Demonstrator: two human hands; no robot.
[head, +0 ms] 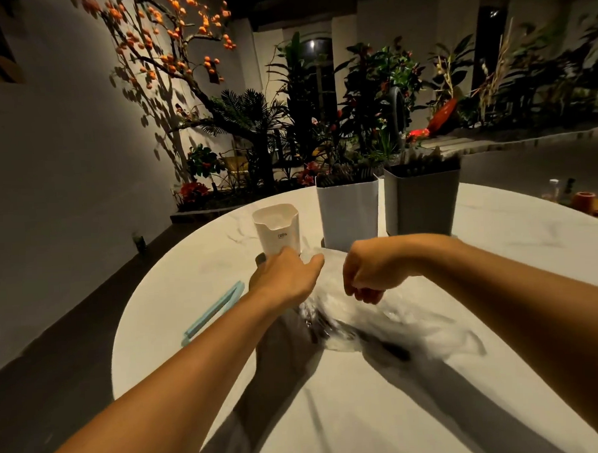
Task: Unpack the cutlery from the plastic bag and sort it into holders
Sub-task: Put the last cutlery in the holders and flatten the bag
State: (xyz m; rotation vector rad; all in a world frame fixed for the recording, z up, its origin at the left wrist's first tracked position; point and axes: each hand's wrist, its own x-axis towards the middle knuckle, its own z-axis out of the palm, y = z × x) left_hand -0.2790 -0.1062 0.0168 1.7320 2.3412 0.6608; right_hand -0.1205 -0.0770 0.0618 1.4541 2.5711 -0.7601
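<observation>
A clear plastic bag [390, 311] lies crumpled at the middle of the round white table [350, 412], its outline smeared by motion blur, with dark cutlery [329, 327] showing through it as streaks toward the bag's 8 o'clock side. The person's left hand [286, 278] reaches in from 7 o'clock and sits at the bag's 10 o'clock edge with the fingers gathered at the plastic; whether they pinch it cannot be told from the blur. The right hand [371, 274] comes in from 4 o'clock and hangs over the bag's top, fingers curled under into a loose fist that seems to bunch the plastic, though the grip itself is hidden. Just past the left hand at 11 o'clock stands a small white holder [277, 227]. At 12 o'clock stand a taller white holder [348, 214] and, beside it toward 1 o'clock, a grey holder [421, 200], both with dark handles sticking up. A pale blue strip [214, 312] lies flat on the table at 9 o'clock, well apart from the bag
</observation>
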